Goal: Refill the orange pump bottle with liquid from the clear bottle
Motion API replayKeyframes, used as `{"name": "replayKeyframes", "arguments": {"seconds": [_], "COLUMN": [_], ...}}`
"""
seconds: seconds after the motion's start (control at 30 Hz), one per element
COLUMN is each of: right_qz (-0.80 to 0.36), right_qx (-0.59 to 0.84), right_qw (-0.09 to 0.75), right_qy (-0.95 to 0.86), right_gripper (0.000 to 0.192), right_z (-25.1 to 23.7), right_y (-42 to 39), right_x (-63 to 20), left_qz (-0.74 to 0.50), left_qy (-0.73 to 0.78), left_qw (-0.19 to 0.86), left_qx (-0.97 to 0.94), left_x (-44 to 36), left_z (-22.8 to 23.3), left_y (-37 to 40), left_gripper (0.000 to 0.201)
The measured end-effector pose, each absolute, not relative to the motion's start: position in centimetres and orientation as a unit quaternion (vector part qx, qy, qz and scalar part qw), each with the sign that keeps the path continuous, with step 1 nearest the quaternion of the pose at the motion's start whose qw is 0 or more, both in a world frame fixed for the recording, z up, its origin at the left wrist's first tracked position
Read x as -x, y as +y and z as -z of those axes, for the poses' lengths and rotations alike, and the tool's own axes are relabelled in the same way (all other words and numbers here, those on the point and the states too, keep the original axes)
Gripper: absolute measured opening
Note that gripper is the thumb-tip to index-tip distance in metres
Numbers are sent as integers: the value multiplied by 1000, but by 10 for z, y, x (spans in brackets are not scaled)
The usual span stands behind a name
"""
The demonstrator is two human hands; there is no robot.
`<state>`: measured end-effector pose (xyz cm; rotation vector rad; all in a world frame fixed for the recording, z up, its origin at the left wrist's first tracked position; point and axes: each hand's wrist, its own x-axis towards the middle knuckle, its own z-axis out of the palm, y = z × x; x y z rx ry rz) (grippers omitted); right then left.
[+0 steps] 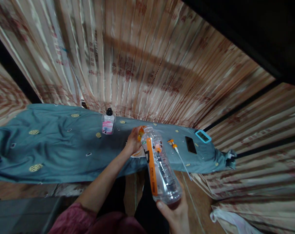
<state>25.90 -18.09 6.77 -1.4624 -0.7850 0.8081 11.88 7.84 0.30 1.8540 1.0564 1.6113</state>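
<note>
The right hand (pixel 177 214) is cut off by the bottom edge. The fingertips of the left hand (pixel 133 140) are hidden behind the clear bottle (pixel 160 165). The far small bottle's (pixel 108 122) label cannot be read.

The big bottle (pixel 160 165) is clear, glossy plastic with a smooth orange label strip. A matt blue-grey cloth (pixel 52 146), creased and stitched with pale embroidered motifs, covers the worktop. The pleated curtain (pixel 147 65) behind has a satiny sheen. The small bottle (pixel 108 123) looks like clear plastic with a black cap.
</note>
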Motion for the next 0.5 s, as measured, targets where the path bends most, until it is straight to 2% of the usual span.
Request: {"name": "replayKeyframes", "arguments": {"seconds": [0.3, 0.5], "right_qz": [-356, -355], "right_qx": [624, 640], "right_qw": [605, 592], "right_qy": [-344, -338], "right_gripper": [87, 94], "right_z": [-69, -67], "right_y": [-181, -181], "right_x": [-258, -260], "left_qz": [-567, -568], "left_qy": [394, 398], "left_qw": [237, 232], "left_qx": [-684, -682], "left_x": [-117, -117], "left_z": [-5, -4], "left_y": [78, 77], "left_gripper": [54, 53]}}
